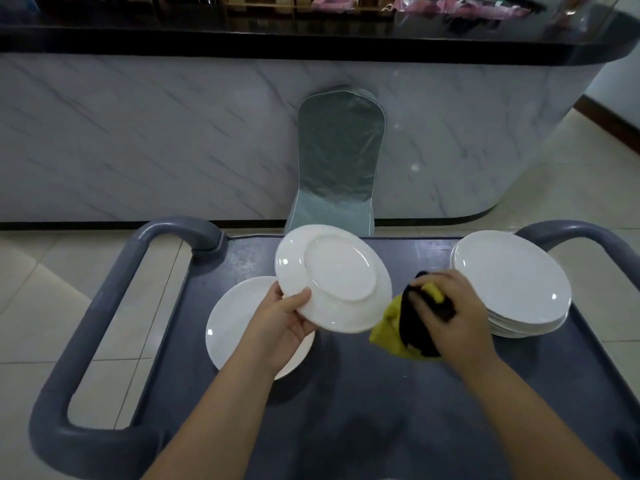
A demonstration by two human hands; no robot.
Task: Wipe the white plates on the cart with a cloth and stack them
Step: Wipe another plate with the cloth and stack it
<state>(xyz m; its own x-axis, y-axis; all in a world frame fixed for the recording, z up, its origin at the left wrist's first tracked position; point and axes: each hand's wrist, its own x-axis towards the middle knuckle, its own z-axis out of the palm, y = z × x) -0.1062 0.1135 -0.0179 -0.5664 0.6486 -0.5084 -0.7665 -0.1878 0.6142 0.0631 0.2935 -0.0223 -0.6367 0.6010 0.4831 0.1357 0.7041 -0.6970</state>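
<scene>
My left hand [287, 323] grips a white plate [334, 277] by its near rim and holds it tilted above the cart, its underside turned toward me. My right hand [450, 313] clutches a bunched yellow and black cloth [398, 327] just right of that plate's edge. Under my left hand a single white plate [235, 323] lies flat on the cart's dark top [363, 393]. A stack of several white plates [512, 282] stands at the cart's right side, behind my right hand.
Grey cart handles curve up at the left [104, 306] and the far right [571, 233]. Beyond the cart stands a chair in a grey cover [339, 161] against a marble-fronted counter [138, 133]. Tiled floor surrounds the cart.
</scene>
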